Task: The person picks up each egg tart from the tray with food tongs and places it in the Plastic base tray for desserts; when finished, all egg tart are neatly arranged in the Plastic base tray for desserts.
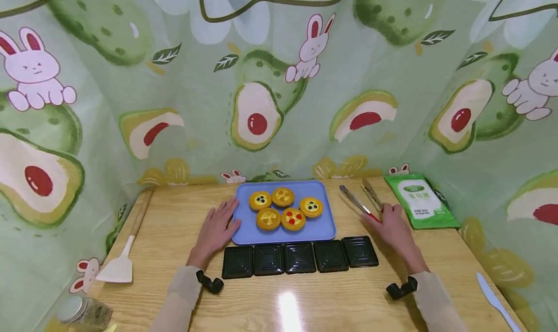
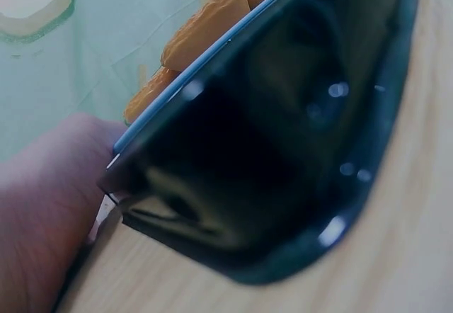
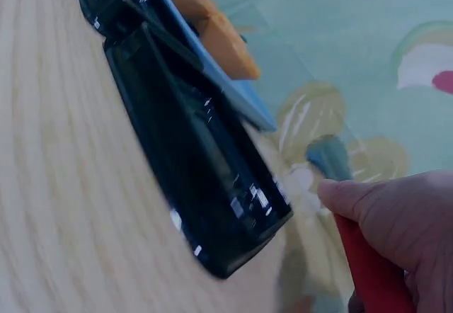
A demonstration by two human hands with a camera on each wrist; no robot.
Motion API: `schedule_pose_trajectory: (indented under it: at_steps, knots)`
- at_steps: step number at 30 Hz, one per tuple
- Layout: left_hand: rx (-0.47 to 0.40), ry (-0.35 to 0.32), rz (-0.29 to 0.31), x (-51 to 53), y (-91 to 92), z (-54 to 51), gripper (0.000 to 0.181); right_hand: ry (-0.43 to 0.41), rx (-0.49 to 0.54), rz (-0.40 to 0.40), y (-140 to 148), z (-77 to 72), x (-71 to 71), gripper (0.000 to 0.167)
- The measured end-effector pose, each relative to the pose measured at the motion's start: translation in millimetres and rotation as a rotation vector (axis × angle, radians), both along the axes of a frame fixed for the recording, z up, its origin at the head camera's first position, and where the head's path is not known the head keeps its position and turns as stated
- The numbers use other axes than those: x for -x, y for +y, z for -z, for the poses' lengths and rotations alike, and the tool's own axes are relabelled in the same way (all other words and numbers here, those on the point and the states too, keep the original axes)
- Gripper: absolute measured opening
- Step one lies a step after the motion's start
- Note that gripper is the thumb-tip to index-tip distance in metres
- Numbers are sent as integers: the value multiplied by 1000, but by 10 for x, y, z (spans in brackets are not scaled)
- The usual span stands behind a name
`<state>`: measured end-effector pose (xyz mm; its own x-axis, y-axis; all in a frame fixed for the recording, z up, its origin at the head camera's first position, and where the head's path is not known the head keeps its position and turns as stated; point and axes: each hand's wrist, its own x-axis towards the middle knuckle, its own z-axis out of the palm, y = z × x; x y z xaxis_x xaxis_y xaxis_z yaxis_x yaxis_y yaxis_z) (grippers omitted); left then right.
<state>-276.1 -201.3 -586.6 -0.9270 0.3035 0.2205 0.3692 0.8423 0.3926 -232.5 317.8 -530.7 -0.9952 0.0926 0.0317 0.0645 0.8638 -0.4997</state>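
My left hand (image 1: 214,231) rests at the left edge of a blue tray (image 1: 320,231), fingers stretched out flat and the thumb on the rim. Several egg tarts (image 1: 293,219) with different toppings sit on that tray. At the right, my right hand (image 1: 394,229) holds a pair of tongs (image 1: 356,202) by its red grip; the two arms spread apart and point away from me. In the right wrist view the thumb presses on the red handle (image 3: 368,263). A row of black square plastic trays (image 1: 299,258) lies just in front of the blue tray.
A green-and-white packet (image 1: 420,201) lies at the back right, beyond the right hand. Along the left side are a spatula (image 1: 126,254) with a wooden handle and a glass jar (image 1: 93,313). A pale blue knife (image 1: 497,303) lies at the right edge.
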Motion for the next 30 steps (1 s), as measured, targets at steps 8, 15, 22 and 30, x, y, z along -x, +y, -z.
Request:
schedule_pose_trajectory:
  at_steps: [8, 15, 22, 30]
  knots:
    - [-8, -19, 3, 1, -11, 5, 67, -8, -23, -80, -155, -179, -19, 82]
    - [-7, -12, 0, -6, -7, -15, 66, 41, -76, -128, -339, -286, -121, 85]
    - [-15, -17, 6, -7, 0, -32, 67, 67, -145, -174, -430, -338, -220, 82]
    - [-17, -33, 1, -21, -12, -18, 68, -3, -190, -225, -533, -306, -280, 84]
